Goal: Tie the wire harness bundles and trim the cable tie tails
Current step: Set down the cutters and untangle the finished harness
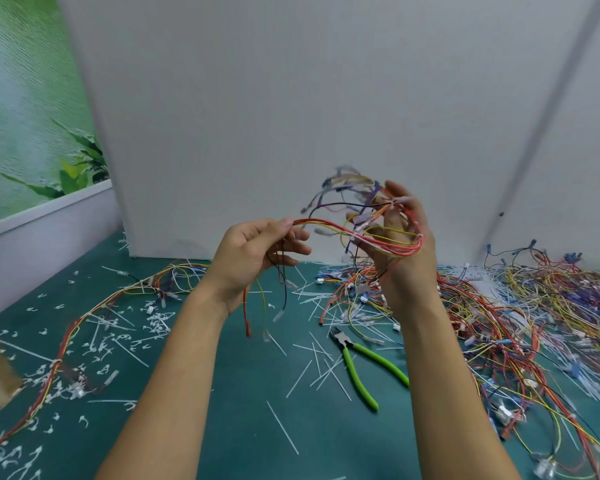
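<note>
Teal matting [243,427] covers the bench, with a white panel [257,98] standing behind both hands and a leafy green print [32,116] further off to the left. Both hands are raised above the mat and share one wire harness [388,237]. The left hand [253,254] pinches its red and yellow strands between thumb and fingers, and loose ends hang below that hand. The right hand [402,258], palm towards the camera with fingers up, holds the looped coil of the harness across its palm.

Green-handled cutters [361,362] lie on the mat below and between the forearms, close to the right one, among loose white cable ties [323,368]. To the right of the right arm sprawls a heap of untied harnesses [534,306]. Left of the left arm lie a long harness [84,323] and scattered trimmed tails [101,344].
</note>
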